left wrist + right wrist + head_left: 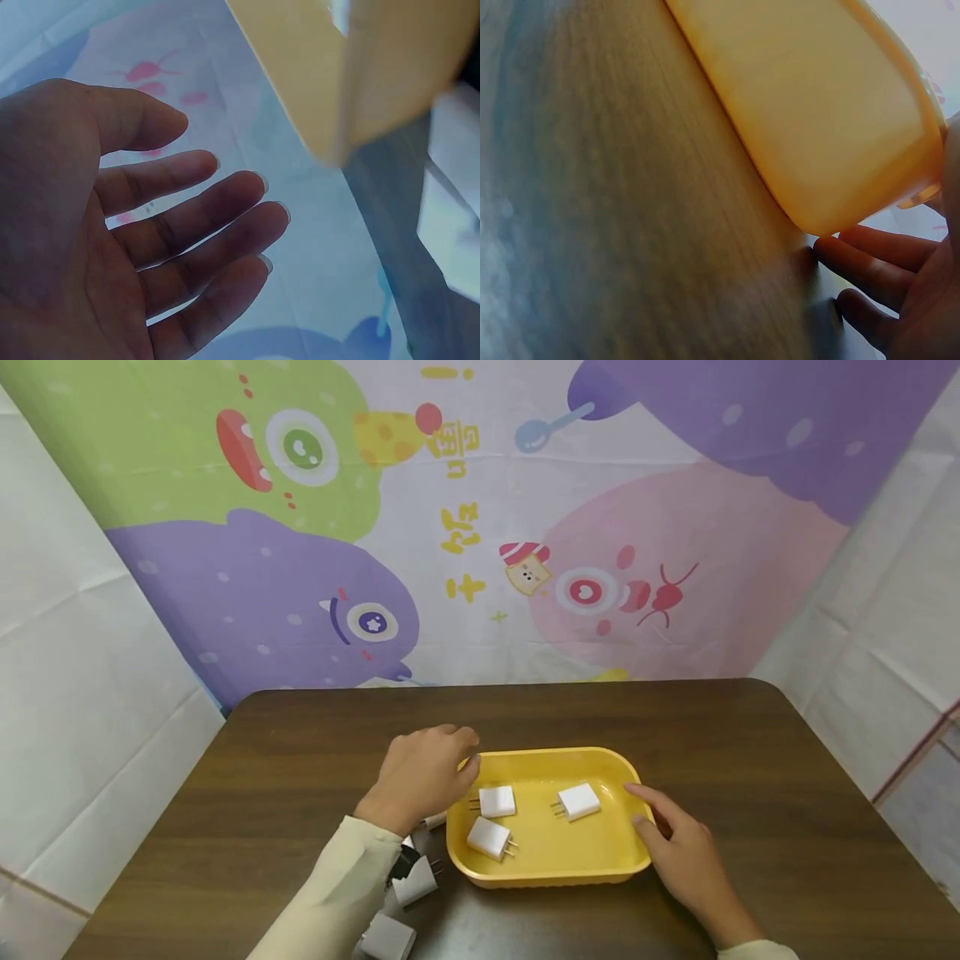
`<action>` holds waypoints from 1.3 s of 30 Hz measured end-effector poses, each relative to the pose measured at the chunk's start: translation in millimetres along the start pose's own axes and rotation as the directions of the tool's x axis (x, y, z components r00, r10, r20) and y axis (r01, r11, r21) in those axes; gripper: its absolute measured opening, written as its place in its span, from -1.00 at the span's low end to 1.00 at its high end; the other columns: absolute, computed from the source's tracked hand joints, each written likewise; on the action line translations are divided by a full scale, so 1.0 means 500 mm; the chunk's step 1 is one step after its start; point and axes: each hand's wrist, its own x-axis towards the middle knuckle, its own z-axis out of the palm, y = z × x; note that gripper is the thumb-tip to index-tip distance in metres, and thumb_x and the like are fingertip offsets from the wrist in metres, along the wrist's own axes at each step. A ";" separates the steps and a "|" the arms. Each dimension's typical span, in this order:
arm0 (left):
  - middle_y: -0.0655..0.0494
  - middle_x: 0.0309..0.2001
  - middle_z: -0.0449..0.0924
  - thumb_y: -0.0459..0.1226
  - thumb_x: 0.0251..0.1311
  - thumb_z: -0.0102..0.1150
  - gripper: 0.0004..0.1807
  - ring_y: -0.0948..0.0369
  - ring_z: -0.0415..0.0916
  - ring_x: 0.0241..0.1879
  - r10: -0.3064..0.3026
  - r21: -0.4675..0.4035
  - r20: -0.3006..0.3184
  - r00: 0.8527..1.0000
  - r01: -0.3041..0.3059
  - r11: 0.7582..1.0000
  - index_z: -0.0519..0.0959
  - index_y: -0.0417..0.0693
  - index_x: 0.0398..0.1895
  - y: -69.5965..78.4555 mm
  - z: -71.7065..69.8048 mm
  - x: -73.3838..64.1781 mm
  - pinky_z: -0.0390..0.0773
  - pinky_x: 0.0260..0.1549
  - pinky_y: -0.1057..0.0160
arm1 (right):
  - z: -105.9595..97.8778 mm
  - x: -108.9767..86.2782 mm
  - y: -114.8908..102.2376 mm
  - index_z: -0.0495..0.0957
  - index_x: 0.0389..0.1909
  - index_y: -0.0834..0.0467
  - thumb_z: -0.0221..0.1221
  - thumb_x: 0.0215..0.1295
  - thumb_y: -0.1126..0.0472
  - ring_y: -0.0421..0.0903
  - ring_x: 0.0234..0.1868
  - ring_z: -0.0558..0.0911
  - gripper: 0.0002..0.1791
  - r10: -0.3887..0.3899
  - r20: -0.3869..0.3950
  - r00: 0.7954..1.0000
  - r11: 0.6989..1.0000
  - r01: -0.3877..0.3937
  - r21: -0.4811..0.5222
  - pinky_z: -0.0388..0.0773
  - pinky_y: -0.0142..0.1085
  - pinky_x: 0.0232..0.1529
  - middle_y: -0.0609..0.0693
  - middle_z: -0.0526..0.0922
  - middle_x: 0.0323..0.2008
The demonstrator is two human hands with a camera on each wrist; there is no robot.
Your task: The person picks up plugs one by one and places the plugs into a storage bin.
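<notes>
My left hand (423, 777) hovers by the left rim of a yellow plastic basin (555, 878), holding nothing; its fingers are loosely bent and spread in the left wrist view. My right hand (686, 856) holds the basin's right rim, thumb and index fingertips over the edge, other fingers against the outer wall in the right wrist view. Inside lie three white plug adapters with metal prongs: one adapter (497, 802) at the left, another adapter (490, 838) just in front of it, a third adapter (578, 802) toward the right.
Left of the basin, partly under my left forearm, are more adapters on the brown wooden table (720, 735): a white adapter (415, 882), a nearer adapter (388, 937) and a black piece (405, 862). A cartoon-printed cloth (465, 635) hangs behind the table.
</notes>
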 end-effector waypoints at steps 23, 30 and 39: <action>0.23 -0.53 0.57 -0.15 0.17 0.22 -0.93 0.13 0.56 -0.51 -0.251 0.022 0.205 0.946 0.252 0.968 0.63 0.11 -0.38 -0.114 0.027 -0.075 0.49 -0.58 -0.01 | 0.001 0.000 -0.003 0.51 0.32 -0.03 0.10 0.49 0.15 0.09 0.25 0.51 -0.59 0.035 -0.001 0.999 0.999 -0.035 0.007 0.47 0.09 0.13 0.13 0.50 0.30; 0.10 -0.29 0.73 -0.09 0.18 0.26 -0.74 0.03 0.63 -0.44 -0.334 0.018 0.239 0.912 0.339 0.940 0.71 0.09 -0.10 -0.116 0.044 -0.098 0.51 -0.56 -0.01 | 0.000 0.001 0.000 0.52 0.30 -0.07 0.11 0.49 0.14 0.02 0.21 0.53 -0.60 0.013 -0.009 1.000 1.000 -0.013 0.011 0.50 0.00 0.09 0.07 0.53 0.28; 0.04 -0.30 0.71 -0.02 0.16 0.27 -0.70 0.01 0.60 -0.44 -0.389 -0.002 0.253 0.886 0.403 0.915 0.70 0.06 -0.13 -0.118 0.057 -0.116 0.46 -0.57 -0.02 | 0.000 0.000 0.002 0.52 0.31 -0.05 0.11 0.49 0.15 0.05 0.23 0.52 -0.60 0.006 -0.011 1.000 1.000 -0.006 0.022 0.48 0.05 0.11 0.10 0.53 0.28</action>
